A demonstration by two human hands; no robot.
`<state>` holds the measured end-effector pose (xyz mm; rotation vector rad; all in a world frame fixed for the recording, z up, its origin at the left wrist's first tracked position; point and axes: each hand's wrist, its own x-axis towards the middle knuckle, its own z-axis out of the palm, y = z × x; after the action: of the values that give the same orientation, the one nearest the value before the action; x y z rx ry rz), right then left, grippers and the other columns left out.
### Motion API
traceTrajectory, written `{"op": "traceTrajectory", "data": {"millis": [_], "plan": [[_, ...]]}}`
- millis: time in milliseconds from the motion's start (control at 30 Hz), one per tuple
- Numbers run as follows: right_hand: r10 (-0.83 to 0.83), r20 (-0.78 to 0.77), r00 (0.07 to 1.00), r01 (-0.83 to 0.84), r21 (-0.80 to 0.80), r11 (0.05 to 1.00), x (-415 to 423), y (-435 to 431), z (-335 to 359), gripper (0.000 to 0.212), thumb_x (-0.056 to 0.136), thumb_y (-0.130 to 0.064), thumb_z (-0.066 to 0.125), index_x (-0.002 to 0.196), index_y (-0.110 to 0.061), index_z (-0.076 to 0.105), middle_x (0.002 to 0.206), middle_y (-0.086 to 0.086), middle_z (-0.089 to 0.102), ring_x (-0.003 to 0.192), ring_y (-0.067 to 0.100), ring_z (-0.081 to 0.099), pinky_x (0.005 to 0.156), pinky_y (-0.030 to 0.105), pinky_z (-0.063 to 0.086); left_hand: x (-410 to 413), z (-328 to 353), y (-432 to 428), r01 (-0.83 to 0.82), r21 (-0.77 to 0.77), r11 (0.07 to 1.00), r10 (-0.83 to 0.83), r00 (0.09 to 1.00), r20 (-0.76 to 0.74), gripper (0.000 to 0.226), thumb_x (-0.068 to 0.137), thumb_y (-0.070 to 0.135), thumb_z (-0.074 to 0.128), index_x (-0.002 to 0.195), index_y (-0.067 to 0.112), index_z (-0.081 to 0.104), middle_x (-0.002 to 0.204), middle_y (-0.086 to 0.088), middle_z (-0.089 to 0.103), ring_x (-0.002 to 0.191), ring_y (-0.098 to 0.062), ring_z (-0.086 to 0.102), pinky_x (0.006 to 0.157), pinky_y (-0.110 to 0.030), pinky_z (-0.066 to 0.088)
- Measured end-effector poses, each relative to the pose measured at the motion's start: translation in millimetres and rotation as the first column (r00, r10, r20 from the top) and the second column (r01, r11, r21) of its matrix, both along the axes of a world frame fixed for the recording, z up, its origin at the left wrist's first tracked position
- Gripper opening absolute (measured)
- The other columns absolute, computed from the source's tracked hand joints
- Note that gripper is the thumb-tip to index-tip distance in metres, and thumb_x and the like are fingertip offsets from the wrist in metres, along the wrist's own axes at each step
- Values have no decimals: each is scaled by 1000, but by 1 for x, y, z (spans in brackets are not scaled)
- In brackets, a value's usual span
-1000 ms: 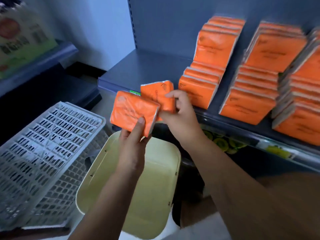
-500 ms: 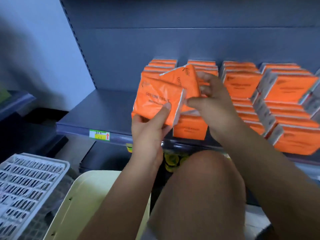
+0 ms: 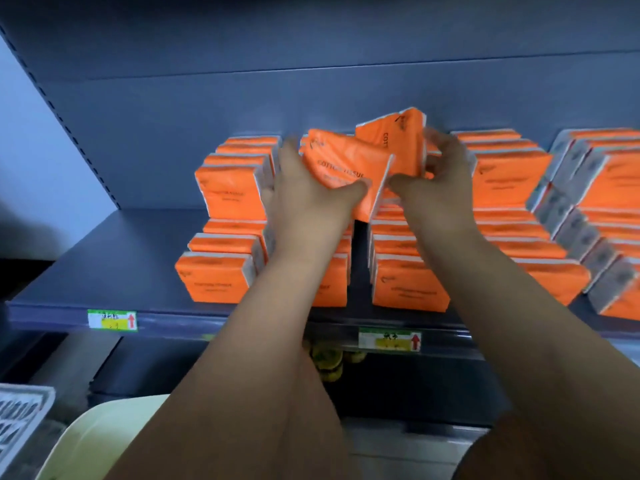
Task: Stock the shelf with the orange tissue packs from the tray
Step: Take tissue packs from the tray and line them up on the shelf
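While my left hand point(image 3: 304, 199) grips one orange plastic-wrapped tissue pack point(image 3: 343, 164) | my right hand point(image 3: 436, 195) grips a second orange pack point(image 3: 398, 140) beside it, above the stacked orange packs point(image 3: 228, 195) | likely light, squishy, slippery: pinch edges.

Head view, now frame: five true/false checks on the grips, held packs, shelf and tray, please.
1. The left grip holds the left pack; the right grip holds the right pack. True.
2. Both held packs lie flat on the shelf. False: they are tilted, held up over the stacked packs.
3. Two price labels with red arrows sit on the shelf's front edge. True.
4. The cream tray stands on the shelf. False: it is below the shelf, at the view's lower left.
5. The stacked packs are blue. False: they are orange with pale sides.
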<state>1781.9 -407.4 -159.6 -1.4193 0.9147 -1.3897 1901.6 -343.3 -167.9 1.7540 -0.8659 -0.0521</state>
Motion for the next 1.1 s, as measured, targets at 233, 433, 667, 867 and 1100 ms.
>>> {"op": "traceTrajectory", "data": {"millis": [233,433,667,867,1100], "plan": [[-118,-127,985,99,-143,985,-4,-42,-11,68,63,-31,73,129,-39,62,126,-6,62,118,11,60,96,42,57,-10,-1,-35,39,52,998,-39,999,0,121,45,88,75,148,36,38,133,6,59,124,-27,57,102,-50,50],[40,-59,997,-43,-48,998,-16,-41,-25,61,80,-7,78,133,-32,61,122,-7,69,114,6,66,93,41,60,-11,-22,-29,77,50,996,-80,995,58,110,60,73,76,151,27,35,138,1,53,124,-27,57,103,-50,50],[18,-28,999,-19,-50,999,-14,-42,-28,53,84,-6,77,123,-37,59,114,-9,68,102,-2,68,81,23,60,5,-27,-29,-57,38,998,51,990,134,107,73,53,84,158,20,28,155,-4,40,145,-26,33,119,-35,25],[26,-14,1000,-27,-53,998,-17,-43,-33,53,84,-5,77,120,-40,59,117,-10,67,105,-3,67,86,25,60,10,-32,-33,-147,44,988,144,987,72,109,70,49,85,157,15,27,153,-9,38,146,-33,31,117,-45,32],[0,-9,1000,-1,-101,995,-29,-48,-35,55,81,1,76,123,-32,61,124,-8,65,101,-9,63,76,10,51,4,-31,-40,-163,41,986,164,986,-19,115,73,40,87,161,18,16,158,-9,30,147,-34,31,115,-47,34]]}}
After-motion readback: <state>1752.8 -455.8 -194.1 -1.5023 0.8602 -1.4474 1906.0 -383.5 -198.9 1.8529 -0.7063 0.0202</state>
